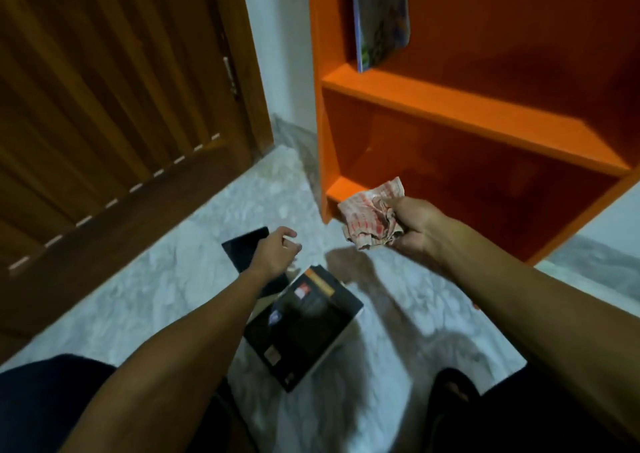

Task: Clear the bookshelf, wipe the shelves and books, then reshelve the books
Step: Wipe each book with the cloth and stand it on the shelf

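Below your cloth-holding right hand [412, 225], the pale marble floor [145, 296] carried a dark book [304, 324] lying flat, a black one [242, 248] beside it under your left hand [275, 250]. Beyond your grip, the orange bookshelf [467, 113] held one upright book [381, 16].

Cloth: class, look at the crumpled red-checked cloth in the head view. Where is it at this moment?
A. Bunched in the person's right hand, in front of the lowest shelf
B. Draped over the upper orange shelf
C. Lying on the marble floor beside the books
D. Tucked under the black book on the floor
A. The cloth is gripped by the curled fingers of the right hand, held off the floor before the orange bookshelf.
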